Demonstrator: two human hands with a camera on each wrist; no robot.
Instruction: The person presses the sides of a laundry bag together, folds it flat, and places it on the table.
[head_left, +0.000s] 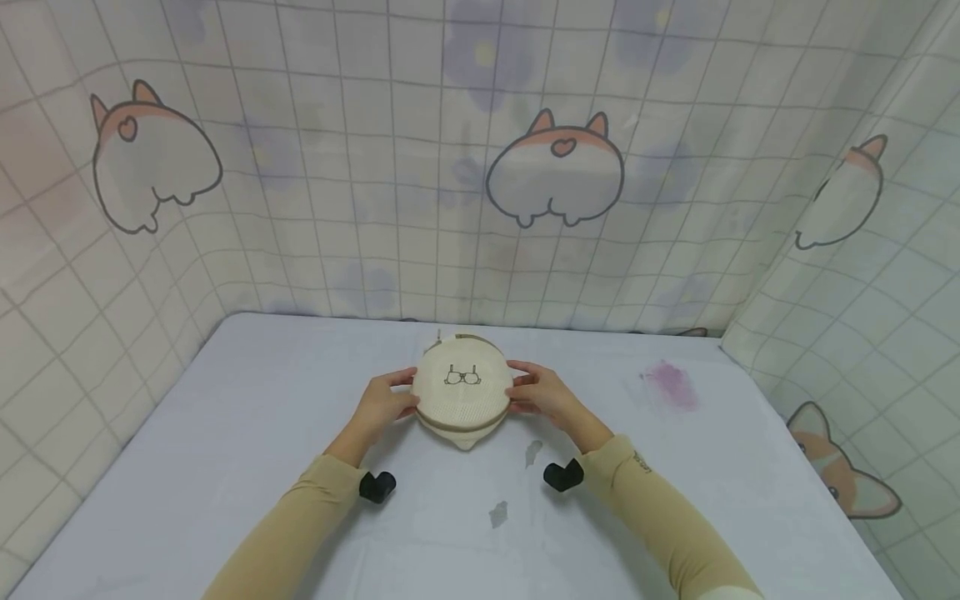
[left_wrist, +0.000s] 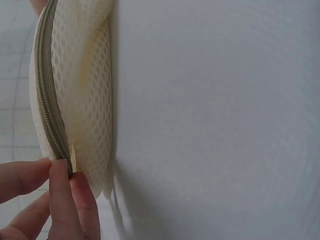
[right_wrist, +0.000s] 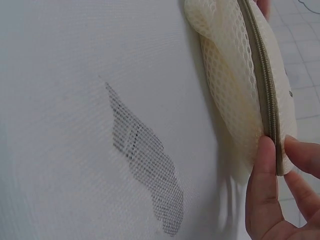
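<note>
A round cream mesh laundry bag (head_left: 462,400) with a small dark line drawing on its lid lies on the white table. My left hand (head_left: 381,406) holds its left side, and my right hand (head_left: 549,395) holds the right side. A brownish zipper (left_wrist: 44,90) runs along the rim, with coarse honeycomb mesh below it. In the left wrist view, the left fingers (left_wrist: 62,200) pinch the rim at the zipper. Thumb and fingers of the right hand (right_wrist: 280,200) pinch the zippered edge in the right wrist view. The bag's inside is hidden.
The white-covered table (head_left: 247,400) carries a pink stain (head_left: 672,383) at right and grey patches (head_left: 498,514) in front of the bag. Tiled-pattern curtains (head_left: 360,167) with animal prints surround it at the back and sides. Black devices (head_left: 377,487) show by both wrists.
</note>
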